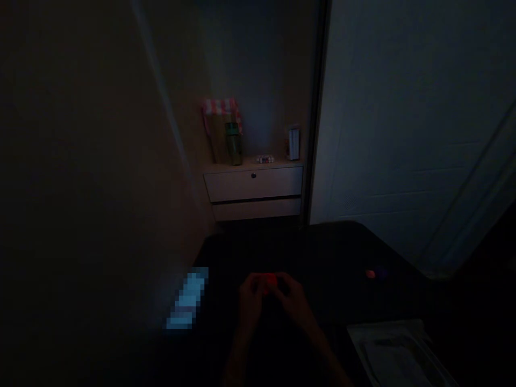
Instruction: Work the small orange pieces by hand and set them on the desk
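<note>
In the dim light, my left hand point(250, 300) and my right hand point(291, 296) meet over the dark table point(330, 252). Between their fingertips is a small red thing point(270, 279) that looks bright, as if lit. Fingers of both hands are closed round it, and they cover much of its shape, so its kind cannot be made out. To the right on the table lie a small pinkish piece point(370, 274) and a dark purple thing point(381, 274), both too dark to name.
A glowing, pixelated screen point(187, 301) is at the left. Papers point(391, 360) lie at the lower right. Beyond the table stands a drawer cabinet point(258, 185) holding a green bottle point(234, 145), a red-and-white checked bag point(220, 106) and a small upright stack point(294, 144).
</note>
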Demonstrator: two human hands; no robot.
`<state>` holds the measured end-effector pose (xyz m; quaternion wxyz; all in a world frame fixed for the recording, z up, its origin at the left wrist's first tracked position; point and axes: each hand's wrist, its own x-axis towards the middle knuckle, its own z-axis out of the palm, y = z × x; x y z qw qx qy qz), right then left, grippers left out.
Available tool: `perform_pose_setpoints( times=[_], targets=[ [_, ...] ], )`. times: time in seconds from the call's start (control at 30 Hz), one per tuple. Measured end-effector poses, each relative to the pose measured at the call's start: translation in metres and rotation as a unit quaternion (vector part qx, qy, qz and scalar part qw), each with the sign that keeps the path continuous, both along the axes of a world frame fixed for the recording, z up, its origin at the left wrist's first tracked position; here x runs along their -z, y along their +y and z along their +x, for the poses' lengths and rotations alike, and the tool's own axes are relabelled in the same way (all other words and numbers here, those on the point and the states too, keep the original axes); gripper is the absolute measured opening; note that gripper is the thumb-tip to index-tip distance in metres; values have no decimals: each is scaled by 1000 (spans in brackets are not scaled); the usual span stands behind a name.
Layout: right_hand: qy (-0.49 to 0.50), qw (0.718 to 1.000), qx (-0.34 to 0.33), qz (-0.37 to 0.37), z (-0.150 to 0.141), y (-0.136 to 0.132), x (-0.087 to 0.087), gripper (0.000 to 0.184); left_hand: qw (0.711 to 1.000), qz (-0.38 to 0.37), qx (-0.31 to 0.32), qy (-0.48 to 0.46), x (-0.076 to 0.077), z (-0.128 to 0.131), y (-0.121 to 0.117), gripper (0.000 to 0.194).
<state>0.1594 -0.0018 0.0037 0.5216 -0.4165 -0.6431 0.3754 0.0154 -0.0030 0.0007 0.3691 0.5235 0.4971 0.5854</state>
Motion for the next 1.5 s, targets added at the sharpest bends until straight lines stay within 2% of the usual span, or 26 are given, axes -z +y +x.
perform_pose_setpoints(
  times=[0.13, 0.27, 0.5, 0.83, 1.07, 1.27, 1.5],
  targets=[
    [-5, 1000, -2, -18, 0, -2, 0, 28, 1000, -12, 1, -3, 2, -1, 1, 41],
    [31, 999, 4, -36, 0, 0, 2, 31, 1000, -18, 2, -15, 1, 0, 0, 40],
    [113, 989, 63, -76, 5, 1, -6, 41, 999, -41, 4, -33, 4, 0, 4, 38],
    [90, 991, 63, -79, 4, 2, -3, 47, 999, -29, 7, 34, 3, -1, 1, 44],
    [82, 992, 57, -77, 4, 2, 1, 42, 997, -25, -1, 72, 1, 0, -1, 48],
    [65, 994, 72, -52, 2, -1, -7, 40, 997, -25, 18, 73, 0, 1, -2, 48],
    [88, 990, 65, -84, 4, -5, -15, 44, 996, -25, 37, 71, 2, 2, -1, 46]
  ],
)
